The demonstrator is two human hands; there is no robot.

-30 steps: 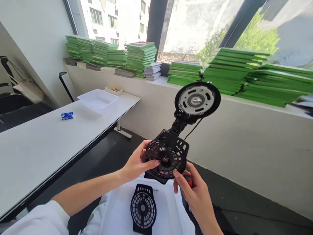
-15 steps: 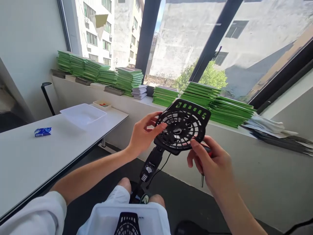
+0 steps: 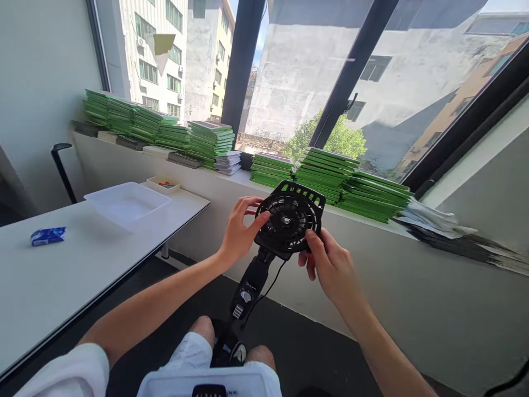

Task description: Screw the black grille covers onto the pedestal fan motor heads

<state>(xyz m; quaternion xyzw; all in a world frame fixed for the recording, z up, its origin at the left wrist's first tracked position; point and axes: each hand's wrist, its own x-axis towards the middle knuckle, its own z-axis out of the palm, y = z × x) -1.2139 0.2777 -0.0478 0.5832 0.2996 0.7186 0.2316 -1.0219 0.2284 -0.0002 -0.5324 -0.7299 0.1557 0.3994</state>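
A round black fan grille with a slotted top plate sits in front of me at the upper end of a black stem, which carries a round knob and a thin cable. My left hand grips its left edge, thumb on the front and fingers behind. At the lower right rim, my right hand pinches the grille between thumb and fingers. A bit of red shows under those fingers; most of that item is hidden. On my lap rests a translucent tray with another black slotted part in it.
To the left, a white table bears a clear plastic bin, a small box with red bits and a blue packet. Stacks of green booklets line the windowsill behind the fan.
Both hands and the grille have shifted left and slightly away from me. The screwdriver shaft seen below my right hand before no longer shows. My view has turned a little right and up.
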